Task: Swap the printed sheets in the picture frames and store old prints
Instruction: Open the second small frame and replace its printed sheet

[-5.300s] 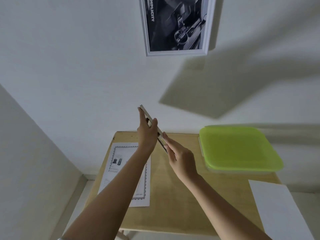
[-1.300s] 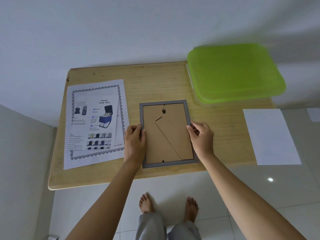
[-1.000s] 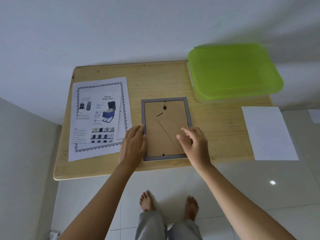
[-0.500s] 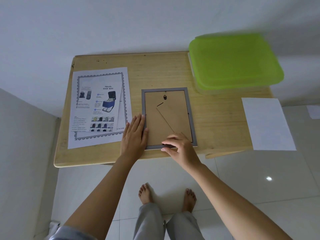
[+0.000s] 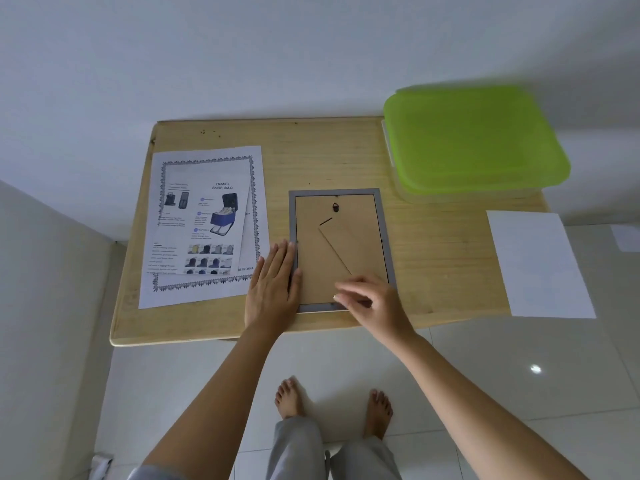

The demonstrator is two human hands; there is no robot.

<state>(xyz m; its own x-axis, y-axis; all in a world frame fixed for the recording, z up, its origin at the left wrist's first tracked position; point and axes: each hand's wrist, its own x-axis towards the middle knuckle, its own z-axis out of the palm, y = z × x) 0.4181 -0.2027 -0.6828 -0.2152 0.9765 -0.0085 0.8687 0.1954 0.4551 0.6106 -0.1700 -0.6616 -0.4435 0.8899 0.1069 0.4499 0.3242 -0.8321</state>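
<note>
Left hand (image 5: 273,289) lies flat, fingers straight, pressing the picture frame's (image 5: 339,237) left edge. Right hand (image 5: 372,301) curls over its bottom edge, blurred, grip unclear. Frame lies face-down mid-surface (image 5: 329,157), printed sheet (image 5: 207,223) just left, green-lidded box (image 5: 474,140) beyond.

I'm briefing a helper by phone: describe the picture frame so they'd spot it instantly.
On the wooden table, find the spot between the printed sheet and the green-lidded box. The picture frame lies there face down; only it shows a grey border around brown backing.
</note>
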